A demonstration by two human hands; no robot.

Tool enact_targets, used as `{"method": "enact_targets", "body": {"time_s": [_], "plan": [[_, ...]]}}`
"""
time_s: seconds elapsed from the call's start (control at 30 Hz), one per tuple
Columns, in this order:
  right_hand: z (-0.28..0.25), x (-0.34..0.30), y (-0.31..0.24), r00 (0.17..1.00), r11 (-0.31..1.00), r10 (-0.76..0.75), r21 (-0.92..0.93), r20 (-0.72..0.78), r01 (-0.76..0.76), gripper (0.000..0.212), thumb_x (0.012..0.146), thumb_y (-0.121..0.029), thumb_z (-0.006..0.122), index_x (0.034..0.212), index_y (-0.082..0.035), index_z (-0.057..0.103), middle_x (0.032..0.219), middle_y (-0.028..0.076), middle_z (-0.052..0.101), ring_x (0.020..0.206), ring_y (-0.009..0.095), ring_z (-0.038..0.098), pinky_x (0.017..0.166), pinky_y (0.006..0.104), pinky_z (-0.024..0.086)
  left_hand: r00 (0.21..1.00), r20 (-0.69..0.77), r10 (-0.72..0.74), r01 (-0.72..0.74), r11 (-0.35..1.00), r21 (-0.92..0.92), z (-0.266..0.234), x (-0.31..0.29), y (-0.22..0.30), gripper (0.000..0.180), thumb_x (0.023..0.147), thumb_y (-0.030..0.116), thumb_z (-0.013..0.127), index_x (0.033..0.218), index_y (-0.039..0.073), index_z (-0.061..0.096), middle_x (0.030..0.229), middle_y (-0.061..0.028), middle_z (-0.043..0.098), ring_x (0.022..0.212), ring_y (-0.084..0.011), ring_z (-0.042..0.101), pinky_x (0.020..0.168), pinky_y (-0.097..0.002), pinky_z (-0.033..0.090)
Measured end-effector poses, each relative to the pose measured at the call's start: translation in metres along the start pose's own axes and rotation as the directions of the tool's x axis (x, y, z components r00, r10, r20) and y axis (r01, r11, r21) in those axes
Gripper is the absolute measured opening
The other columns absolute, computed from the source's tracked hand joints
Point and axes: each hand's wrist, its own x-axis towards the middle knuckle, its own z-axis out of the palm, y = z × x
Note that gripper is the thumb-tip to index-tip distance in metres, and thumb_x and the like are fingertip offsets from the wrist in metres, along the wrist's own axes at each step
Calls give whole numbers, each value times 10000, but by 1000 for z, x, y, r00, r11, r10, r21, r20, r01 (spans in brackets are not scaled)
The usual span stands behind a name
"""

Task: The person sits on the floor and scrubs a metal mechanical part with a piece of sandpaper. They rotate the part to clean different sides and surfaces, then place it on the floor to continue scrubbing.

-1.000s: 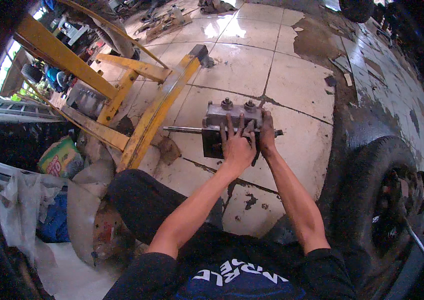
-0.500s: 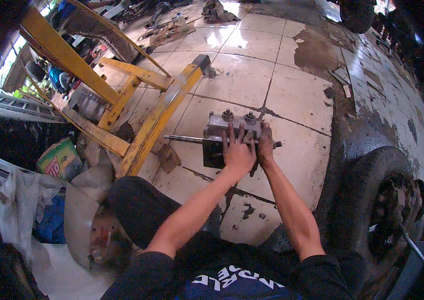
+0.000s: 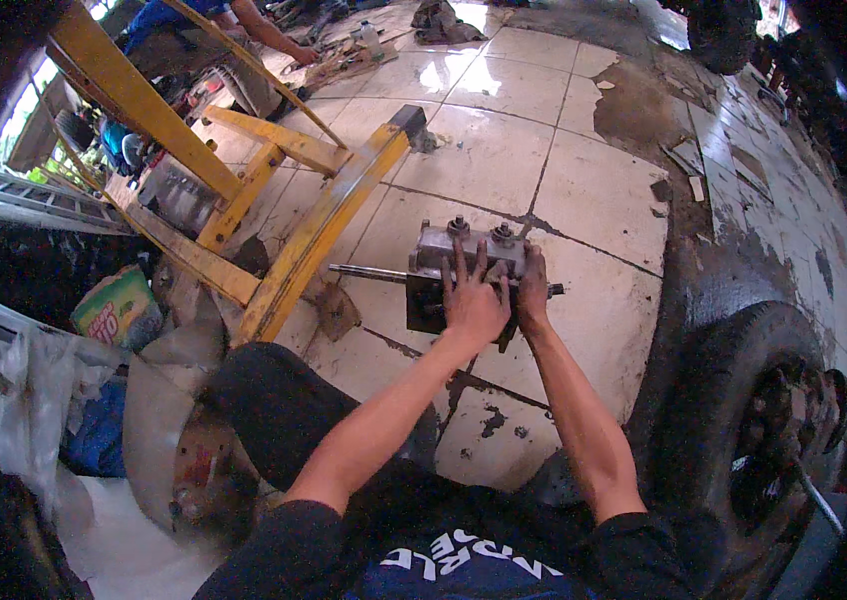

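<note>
"Well, head view: where's the metal box (image 3: pixel 431 252) sitting?"
"On the floor (image 3: pixel 604 300), looking heavy and hard. Left grip (image 3: pixel 478 310) is lying spread on top; right grip (image 3: pixel 534 298) is covering one end, maybe pinching, can't tell. I'd be holding both ends."

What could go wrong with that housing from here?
1. The left hand lies on the housing and the right hand at its right end; both are bare, so fingers might get pinched if it shifts.
2. The shaft juts toward the yellow frame and could knock it if the housing slides left.
</note>
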Motion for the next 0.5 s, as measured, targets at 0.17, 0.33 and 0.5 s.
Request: {"method": "enact_targets", "body": {"time_s": [0.17,0.33,0.5], "plan": [[-5,9,14,998,998,-43,41,-55,45,553,1067,-455,272,1301,-13,508,1246,140,590,1103,215,583,969,356,461,1000,24,1,0,1000,-27,5,-8,7,442,1009,310,393,1372,140,578,1585,-129,310,1486,-458,82,1189,-607,32],[-8,19,35,995,995,-96,-37,-40,94,579,1064,-469,272,1309,6,495,1233,193,565,1113,286,561,997,417,422,999,33,16,-18,998,55,3,1,4,444,1016,305,379,1377,135,570,1586,-120,310,1489,-451,76,1188,-613,32],[-7,18,41,998,998,-54,5,-25,55,593,1071,-459,241,1342,13,476,1275,209,546,1175,306,536,1021,414,409,996,88,2,-1,1000,-10,-7,-1,-1,449,1017,311,367,1377,138,570,1586,-129,306,1490,-451,60,1189,-613,31]]}}
